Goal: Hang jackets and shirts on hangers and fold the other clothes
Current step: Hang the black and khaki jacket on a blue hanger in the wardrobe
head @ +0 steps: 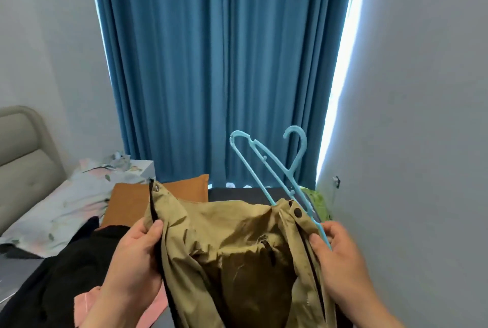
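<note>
Two hands hold a tan zip jacket [237, 256] up over the bed's [21, 272] end. Left hand [137, 256] pinches one front edge; right hand [340, 256] grips the other edge and the light blue plastic hanger [274, 169]. Only one hanger arm looks tucked inside, so the jacket may slide off.

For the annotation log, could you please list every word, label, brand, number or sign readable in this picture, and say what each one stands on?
None can be read.
The khaki jacket shows snap buttons and a zipper, with no legible label.
The blue hanger bears no visible marking.
The floral bedding carries a pattern only, no lettering.
The small fitting on the right wall is too small to tell.
</note>
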Tool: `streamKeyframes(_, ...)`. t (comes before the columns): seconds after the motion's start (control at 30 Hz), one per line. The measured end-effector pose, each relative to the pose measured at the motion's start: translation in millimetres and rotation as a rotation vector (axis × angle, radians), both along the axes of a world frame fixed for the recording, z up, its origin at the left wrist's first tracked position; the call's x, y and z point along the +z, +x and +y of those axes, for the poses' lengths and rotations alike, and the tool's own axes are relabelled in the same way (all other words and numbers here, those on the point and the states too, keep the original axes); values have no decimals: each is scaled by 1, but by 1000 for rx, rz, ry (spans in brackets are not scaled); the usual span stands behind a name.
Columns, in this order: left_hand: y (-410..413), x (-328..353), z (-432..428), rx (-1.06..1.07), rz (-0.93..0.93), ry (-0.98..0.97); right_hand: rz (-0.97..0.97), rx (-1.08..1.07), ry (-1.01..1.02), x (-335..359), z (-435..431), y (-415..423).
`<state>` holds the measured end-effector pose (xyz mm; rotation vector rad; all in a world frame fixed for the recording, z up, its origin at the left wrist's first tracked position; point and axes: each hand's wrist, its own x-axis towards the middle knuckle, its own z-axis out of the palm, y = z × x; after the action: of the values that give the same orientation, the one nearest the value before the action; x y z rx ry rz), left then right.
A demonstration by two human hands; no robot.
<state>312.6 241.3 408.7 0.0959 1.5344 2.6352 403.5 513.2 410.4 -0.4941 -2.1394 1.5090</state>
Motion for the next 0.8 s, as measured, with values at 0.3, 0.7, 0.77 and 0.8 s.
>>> streamKeyframes(0.3, -79, -16, 51, -53, -15, -308, -94, -419, 116, -28, 117, 18)
streamKeyframes(0.7, -203, -292, 200, -153, -124, -657, -409, -305, 69, -278, 216, -83)
streamKeyframes(0.77, -214, -343, 213, -132, -133, -680, -434, -279, 92, -331, 228, -96)
streamKeyframes(0.8, -218, -366, 218, -122, -131, -697, -444, -266, 113, -357, 234, -102)
